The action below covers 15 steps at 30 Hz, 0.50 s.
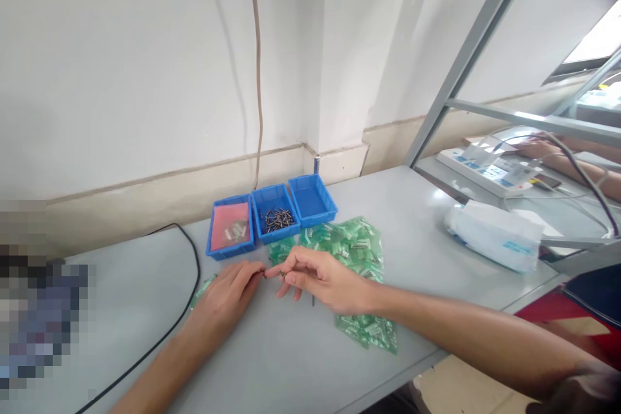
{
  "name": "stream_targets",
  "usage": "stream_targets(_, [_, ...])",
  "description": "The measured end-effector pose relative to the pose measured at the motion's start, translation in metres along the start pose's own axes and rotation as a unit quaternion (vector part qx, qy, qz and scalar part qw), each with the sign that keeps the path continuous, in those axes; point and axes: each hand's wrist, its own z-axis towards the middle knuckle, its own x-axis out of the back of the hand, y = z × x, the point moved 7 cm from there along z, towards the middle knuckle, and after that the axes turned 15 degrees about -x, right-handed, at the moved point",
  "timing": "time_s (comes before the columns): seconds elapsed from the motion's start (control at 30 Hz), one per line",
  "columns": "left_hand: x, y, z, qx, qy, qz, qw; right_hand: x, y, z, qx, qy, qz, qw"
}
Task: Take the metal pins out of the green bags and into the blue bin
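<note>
My left hand [227, 294] rests low over the grey table, its fingers closed together around a small dark piece too tiny to name. Close beside it, my right hand [323, 277] pinches thumb to fingers at something small, and its forefinger reaches to the left fingertips. A thin dark rod [313, 301] shows just under the right hand. Small green plastic bags [356, 246] with shiny pieces inside lie heaped behind and beneath the right hand and wrist. Another green bag [201, 291] is partly hidden by my left hand.
Behind my hands stand three blue bins: one with a pink sheet [230, 220] and pale pieces, one with dark metal pins or screws [277, 220], and a third bin [313, 200]. A black cable [196, 259] curves at left. A white packet [495, 233] lies right, near a metal frame [466, 52].
</note>
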Motion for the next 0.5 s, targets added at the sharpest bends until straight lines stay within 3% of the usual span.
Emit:
stream_targets(0.3, [-0.0024,0.0053,0.0027,0.01,-0.002,-0.036,0.999,-0.0052,-0.0063,-0.005,-0.009,-0.031,-0.001,0.999])
stream_targets(0.5, [-0.0016,0.0051,0.007,0.095,-0.029,-0.119,0.988,-0.0056,-0.0066,-0.0049,-0.012,-0.028,-0.01,0.999])
